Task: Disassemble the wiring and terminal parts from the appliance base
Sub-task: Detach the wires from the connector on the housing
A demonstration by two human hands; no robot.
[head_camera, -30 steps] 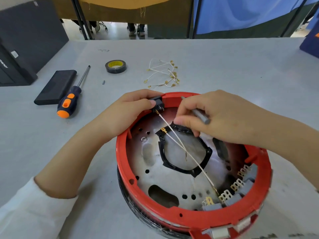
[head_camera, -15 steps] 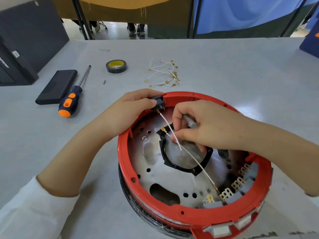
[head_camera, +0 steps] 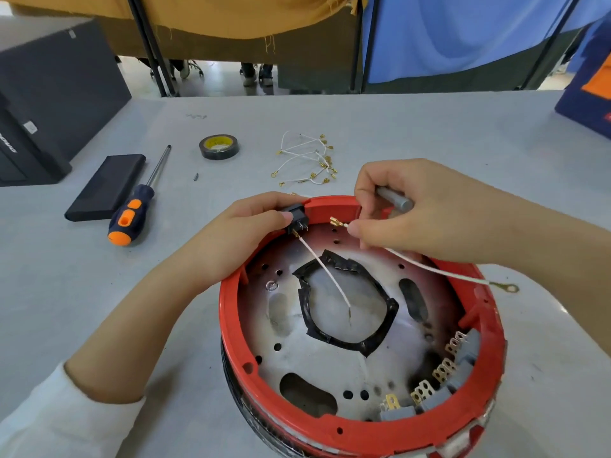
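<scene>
Grey worktable, cloth partitions behind. Round red plastic appliance base sits open side up near front edge, giving access to inside. Left hand grips black rocker switch at rim, likely bracing it. Right hand pinches freed white wire with brass spade terminal, grey metal tool tucked in curled fingers. Second white wire attached at switch (probably next). Pile of removed white wires parked beyond base; orange-and-navy screwdriver aside.

Left hand gripping black switch on red appliance base; right hand pinching loose white wire, grey tool tucked in palm. Second wire hanging from switch.
</scene>
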